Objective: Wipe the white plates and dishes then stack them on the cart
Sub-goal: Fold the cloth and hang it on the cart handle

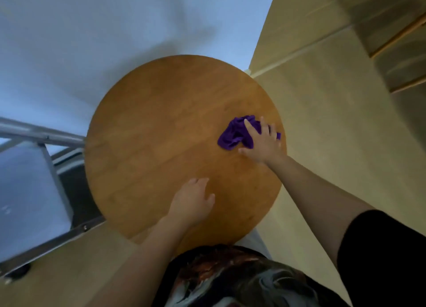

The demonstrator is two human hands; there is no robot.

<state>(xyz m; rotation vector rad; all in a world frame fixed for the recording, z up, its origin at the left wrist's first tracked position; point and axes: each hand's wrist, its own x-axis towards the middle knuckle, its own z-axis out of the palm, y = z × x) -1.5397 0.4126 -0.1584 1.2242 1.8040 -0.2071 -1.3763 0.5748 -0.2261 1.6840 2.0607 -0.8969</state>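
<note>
Left hand (192, 199) flat on the round wood surface (147, 131), near edge, fingers spread, holding nothing. Further out, right hand (261, 143) pressing down on a bunched purple cloth (235, 133), fingers splayed over it, w/ cloth at surface's right side. Metal cart (43, 145) off left, just beside surface.

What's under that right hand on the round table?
A crumpled purple cloth lies under the right hand, on the wooden table. The hand covers part of the cloth; the wood directly beneath is hidden.
</note>
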